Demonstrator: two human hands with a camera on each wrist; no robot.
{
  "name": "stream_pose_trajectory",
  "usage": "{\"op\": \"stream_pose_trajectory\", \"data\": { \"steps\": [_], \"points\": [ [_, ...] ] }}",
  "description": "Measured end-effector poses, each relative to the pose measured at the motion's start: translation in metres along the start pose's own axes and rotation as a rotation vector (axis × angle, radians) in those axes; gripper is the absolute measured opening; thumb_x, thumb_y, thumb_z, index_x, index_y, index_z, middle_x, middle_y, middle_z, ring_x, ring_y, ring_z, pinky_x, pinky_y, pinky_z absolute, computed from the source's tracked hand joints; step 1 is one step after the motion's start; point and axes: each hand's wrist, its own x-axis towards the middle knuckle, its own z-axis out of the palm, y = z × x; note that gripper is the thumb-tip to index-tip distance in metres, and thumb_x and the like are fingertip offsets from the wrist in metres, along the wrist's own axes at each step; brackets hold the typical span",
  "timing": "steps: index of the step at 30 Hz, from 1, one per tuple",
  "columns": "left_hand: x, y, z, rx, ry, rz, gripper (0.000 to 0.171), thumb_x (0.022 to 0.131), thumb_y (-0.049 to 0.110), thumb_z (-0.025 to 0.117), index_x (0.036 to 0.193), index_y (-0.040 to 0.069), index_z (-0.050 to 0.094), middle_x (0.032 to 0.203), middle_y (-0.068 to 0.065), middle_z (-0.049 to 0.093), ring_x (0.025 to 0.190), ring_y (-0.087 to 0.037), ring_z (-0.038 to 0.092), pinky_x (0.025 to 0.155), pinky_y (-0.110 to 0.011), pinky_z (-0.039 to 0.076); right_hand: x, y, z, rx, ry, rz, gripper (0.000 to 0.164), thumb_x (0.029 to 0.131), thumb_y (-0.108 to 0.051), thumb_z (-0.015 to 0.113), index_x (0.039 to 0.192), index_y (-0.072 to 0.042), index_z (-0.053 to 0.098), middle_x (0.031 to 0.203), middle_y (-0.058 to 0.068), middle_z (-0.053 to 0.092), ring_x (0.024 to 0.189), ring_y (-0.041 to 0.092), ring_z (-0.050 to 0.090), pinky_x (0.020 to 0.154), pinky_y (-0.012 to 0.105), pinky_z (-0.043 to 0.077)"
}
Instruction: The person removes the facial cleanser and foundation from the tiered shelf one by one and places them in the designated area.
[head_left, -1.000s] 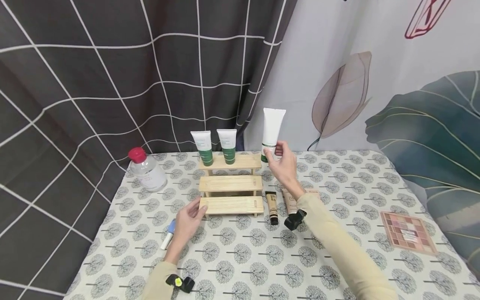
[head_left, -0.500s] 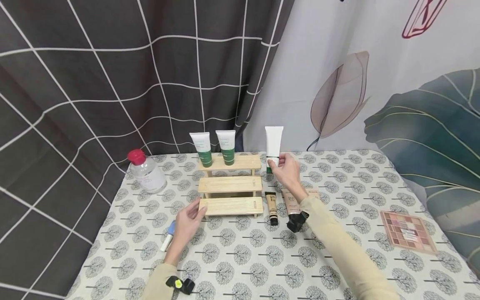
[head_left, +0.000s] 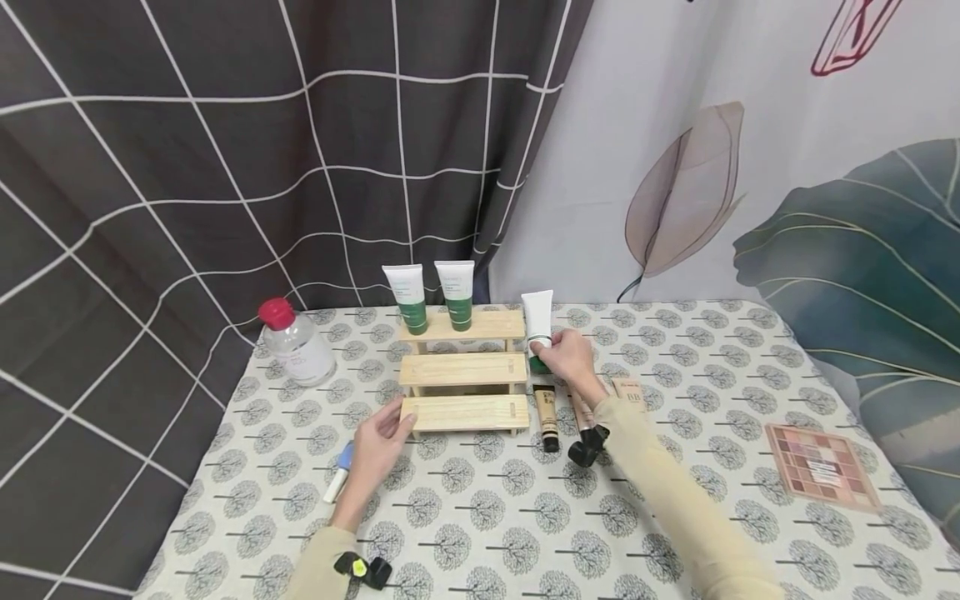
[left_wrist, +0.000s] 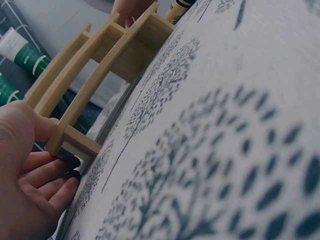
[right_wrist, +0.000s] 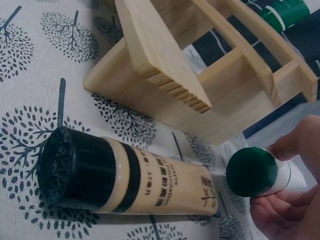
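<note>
My right hand [head_left: 570, 357] pinches a white squeeze tube [head_left: 537, 312] with a green cap [right_wrist: 251, 171], cap down, just right of the three-step wooden display rack [head_left: 465, 412]. My left hand [head_left: 377, 442] holds the left end of the rack's lowest step, thumb on top and fingers below, as the left wrist view shows. Two white-and-green tubes [head_left: 406, 293] stand caps down on the top step. Below my right hand, a beige foundation tube [head_left: 547, 414] with a black cap lies on the table, to the right of the rack.
Under the right forearm lies a partly hidden pinkish tube [head_left: 581, 412], with a BB box [head_left: 628, 393] beside it. An eyeshadow palette [head_left: 823, 467] lies far right. Left stand a red-capped clear bottle [head_left: 302, 350] and, behind the left wrist, a blue-and-white item [head_left: 339, 475].
My right hand has brought the white tube down from above top-step height to beside the rack's right end, and nearer me. My left hand stays on the rack.
</note>
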Motion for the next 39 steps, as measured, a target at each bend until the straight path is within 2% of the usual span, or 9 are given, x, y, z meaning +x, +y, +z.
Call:
{"op": "stream_pose_trajectory", "data": {
  "steps": [7, 11, 22, 24, 26, 28, 31, 34, 39],
  "points": [
    [0.000, -0.001, 0.000, 0.005, 0.006, 0.012, 0.053, 0.097, 0.020, 0.069, 0.142, -0.003, 0.053, 0.140, -0.027, 0.059, 0.130, -0.041, 0.059, 0.109, -0.038, 0.052, 0.003, 0.006, 0.008, 0.017, -0.039, 0.023, 0.040, 0.090, -0.037, 0.073, 0.068, -0.012, 0.051, 0.058, -0.003, 0.048, 0.053, 0.011, 0.043, 0.046, 0.019, 0.035],
    [0.000, 0.000, 0.000, -0.002, 0.004, 0.007, 0.053, 0.097, 0.020, 0.069, 0.142, -0.003, 0.053, 0.140, -0.027, 0.059, 0.130, -0.041, 0.059, 0.109, -0.039, 0.052, 0.004, 0.010, 0.010, 0.008, -0.051, 0.024, 0.048, 0.091, -0.036, 0.072, 0.058, -0.015, 0.045, 0.049, -0.007, 0.041, 0.046, 0.008, 0.036, 0.043, 0.019, 0.029],
    [-0.001, -0.001, 0.000, 0.003, 0.006, 0.012, 0.053, 0.097, 0.019, 0.069, 0.142, -0.004, 0.052, 0.141, -0.027, 0.058, 0.130, -0.042, 0.058, 0.109, -0.039, 0.052, 0.002, 0.011, 0.007, -0.015, -0.050, 0.032, 0.047, 0.093, -0.042, 0.071, 0.063, -0.015, 0.046, 0.054, -0.006, 0.042, 0.050, 0.010, 0.038, 0.046, 0.020, 0.032],
    [-0.001, -0.001, 0.000, 0.006, 0.006, 0.005, 0.053, 0.098, 0.019, 0.068, 0.143, -0.003, 0.052, 0.141, -0.027, 0.058, 0.131, -0.041, 0.058, 0.109, -0.039, 0.052, 0.000, 0.011, 0.005, -0.019, -0.042, 0.027, 0.045, 0.093, -0.042, 0.071, 0.067, -0.011, 0.052, 0.056, -0.002, 0.049, 0.051, 0.012, 0.043, 0.047, 0.020, 0.035],
    [-0.001, -0.001, 0.000, 0.001, 0.007, 0.006, 0.053, 0.097, 0.019, 0.069, 0.142, -0.004, 0.052, 0.141, -0.027, 0.058, 0.130, -0.041, 0.058, 0.109, -0.039, 0.052, 0.000, 0.010, 0.002, -0.023, -0.028, 0.022, 0.042, 0.093, -0.043, 0.071, 0.078, -0.005, 0.061, 0.066, 0.006, 0.061, 0.056, 0.015, 0.052, 0.050, 0.022, 0.043],
    [-0.002, 0.000, 0.000, 0.000, 0.006, -0.003, 0.053, 0.097, 0.019, 0.069, 0.143, -0.003, 0.052, 0.141, -0.027, 0.058, 0.131, -0.041, 0.058, 0.109, -0.038, 0.052, -0.001, 0.008, -0.002, -0.016, -0.014, 0.016, 0.045, 0.093, -0.043, 0.070, 0.095, 0.002, 0.066, 0.083, 0.016, 0.070, 0.067, 0.023, 0.062, 0.059, 0.027, 0.053],
    [-0.002, 0.000, 0.000, -0.004, 0.001, -0.005, 0.053, 0.098, 0.019, 0.069, 0.143, -0.003, 0.052, 0.142, -0.027, 0.057, 0.131, -0.041, 0.058, 0.110, -0.038, 0.051, -0.002, 0.003, -0.010, 0.018, 0.011, -0.007, 0.051, 0.095, -0.040, 0.068, 0.114, 0.007, 0.064, 0.105, 0.027, 0.072, 0.088, 0.035, 0.070, 0.077, 0.040, 0.062],
    [-0.001, 0.000, 0.000, -0.003, -0.001, -0.006, 0.053, 0.098, 0.019, 0.069, 0.143, -0.003, 0.052, 0.142, -0.027, 0.057, 0.132, -0.041, 0.057, 0.110, -0.039, 0.051, -0.002, -0.005, -0.018, 0.082, 0.043, -0.038, 0.048, 0.097, -0.036, 0.066, 0.117, 0.008, 0.063, 0.110, 0.028, 0.071, 0.097, 0.039, 0.070, 0.086, 0.046, 0.062],
    [-0.001, 0.001, 0.000, -0.008, 0.003, -0.004, 0.052, 0.097, 0.017, 0.069, 0.142, -0.004, 0.053, 0.141, -0.027, 0.058, 0.130, -0.041, 0.058, 0.109, -0.039, 0.052, -0.002, -0.017, -0.028, 0.161, 0.123, -0.087, 0.043, 0.097, -0.034, 0.066, 0.116, 0.005, 0.065, 0.108, 0.024, 0.072, 0.098, 0.036, 0.071, 0.089, 0.045, 0.061]
  ]
}}
